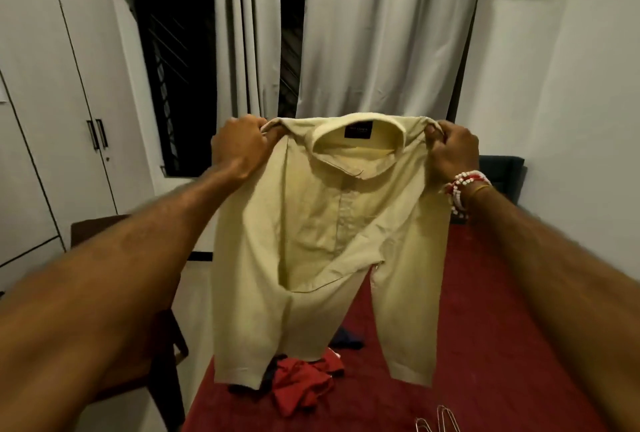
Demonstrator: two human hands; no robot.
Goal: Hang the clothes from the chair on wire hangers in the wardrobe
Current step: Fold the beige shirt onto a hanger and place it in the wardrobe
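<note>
Above the red bed [485,327] hangs a pale yellow collared shirt [311,224]. The left hand [239,146] and right hand [453,151] grasp its shoulders.

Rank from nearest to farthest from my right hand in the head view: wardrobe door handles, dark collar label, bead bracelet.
1. Bead bracelet, on the wrist of the right hand.
2. Dark collar label, leftward on the held shirt.
3. Wardrobe door handles, far left.
</note>
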